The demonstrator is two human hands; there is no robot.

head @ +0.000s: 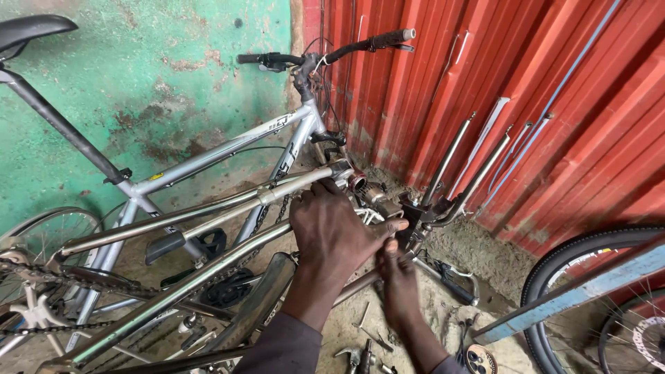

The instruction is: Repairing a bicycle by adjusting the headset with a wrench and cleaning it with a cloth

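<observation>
Left hand (332, 232) is clamped down over the frame (208, 260), an upturned bare one, right where its tubes meet the front end, fingers curled round it, thumb stretched out to the right. Right hand (400, 273) comes up from underneath just beside it, fingers wrapped round the lower tube, and its fingertips meet the left thumb. So both are closed tight on the same frame, which lies tilted across the middle of the view. Its fork (460, 176) pokes up and right toward the red corrugated wall (554, 90). A chain (62, 277) hangs along the rear end at left. Behind stands a silver bike (228, 149) against a green wall (152, 76). Tools (360, 350) lie on the sandy ground below, and a tyre (561, 273) sits at right behind a blue bar (589, 284).
</observation>
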